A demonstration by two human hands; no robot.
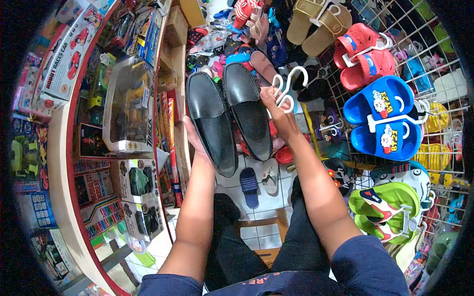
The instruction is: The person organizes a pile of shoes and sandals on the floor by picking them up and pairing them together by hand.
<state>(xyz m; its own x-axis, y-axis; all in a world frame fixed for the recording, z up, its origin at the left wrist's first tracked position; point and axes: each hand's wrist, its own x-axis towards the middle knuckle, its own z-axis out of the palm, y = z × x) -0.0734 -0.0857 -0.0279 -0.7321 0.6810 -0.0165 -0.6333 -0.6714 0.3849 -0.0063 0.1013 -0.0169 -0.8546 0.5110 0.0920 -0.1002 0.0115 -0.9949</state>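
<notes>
Two black loafers hang side by side in front of me, toes away from me. My left hand (194,135) is wrapped round the outer side of the left loafer (213,128), its fingers mostly hidden beneath. The right loafer (249,118) is touched along its outer side by my right hand (280,113), whose fingers also hold white plastic shoe hangers (286,93) with curved hooks.
A wire rack (390,54) at the right bears red clogs (365,61), blue slides (385,118) and green sandals (385,209). Boxed toys (71,59) fill shelves at the left. Footwear is piled ahead. A wooden stool (264,229) stands between my legs, beyond it slippers (249,185).
</notes>
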